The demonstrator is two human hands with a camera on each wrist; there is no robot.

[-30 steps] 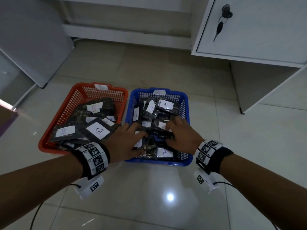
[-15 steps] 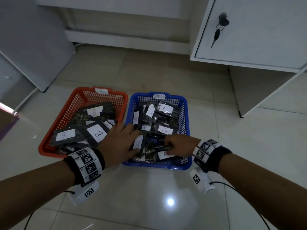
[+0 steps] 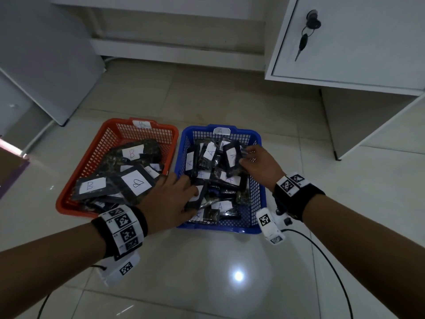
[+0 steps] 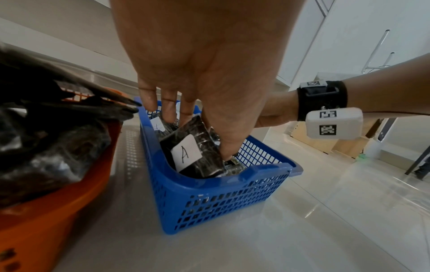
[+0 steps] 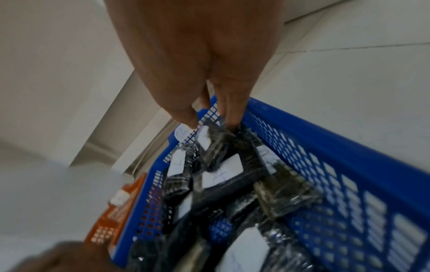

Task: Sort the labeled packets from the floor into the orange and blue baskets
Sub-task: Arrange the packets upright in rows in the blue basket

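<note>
"B" tags on orange basket [image 3: 92, 157] packets, "A" tags on blue basket [image 3: 257, 180] packets

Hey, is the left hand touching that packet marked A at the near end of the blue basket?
Touching. The left wrist view shows the left hand with its thumb and fingers against the edges of the A packet.

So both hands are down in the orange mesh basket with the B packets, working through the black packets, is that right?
Not quite. Both hands, left and right, are in the blue mesh basket, whose black plastic packets carry white labels marked A. The head view shows it; the orange mesh basket sits untouched beside it.
</note>
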